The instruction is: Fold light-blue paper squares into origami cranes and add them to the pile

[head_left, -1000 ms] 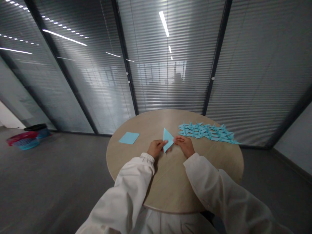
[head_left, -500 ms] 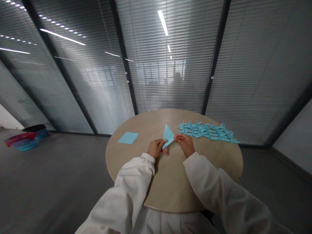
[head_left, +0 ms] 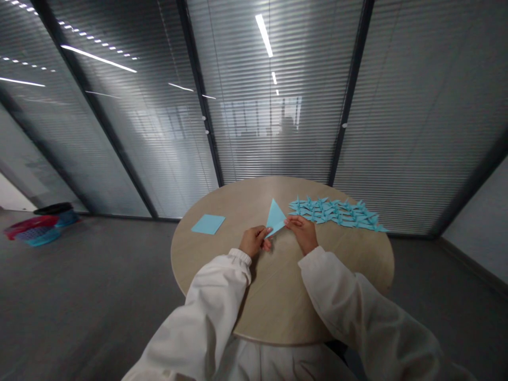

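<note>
paper in the hands: a light blue folded paper (head_left: 275, 215), now a triangle with its long point facing away from the person, held above the middle of the round counter (head_left: 293, 296).
left hand: the left hand (head_left: 253, 242) is closed on the paper's near corner, thumb on top, the other fingers curled beneath.
right hand: the right hand (head_left: 302, 233) is nearly closed too, pinching the paper's right-hand corner between thumb and fingertips.
finished side: a block of blue folded pieces (head_left: 337, 211), spiky and set close together in rows, lies at the far right of the counter; these look complete.
piece in hand: seems at an early stage, a plain triangle without the narrow points of those pieces; finer creases are too small to make out.
flat paper: a blue square sheet (head_left: 208, 224) lies on the left of the counter, untouched; whether it is one sheet or a stack, i cannot tell.
since a second ago: the triangle has turned a little clockwise and its far tip reaches further out; both hands have kept nearly the same places.
</note>
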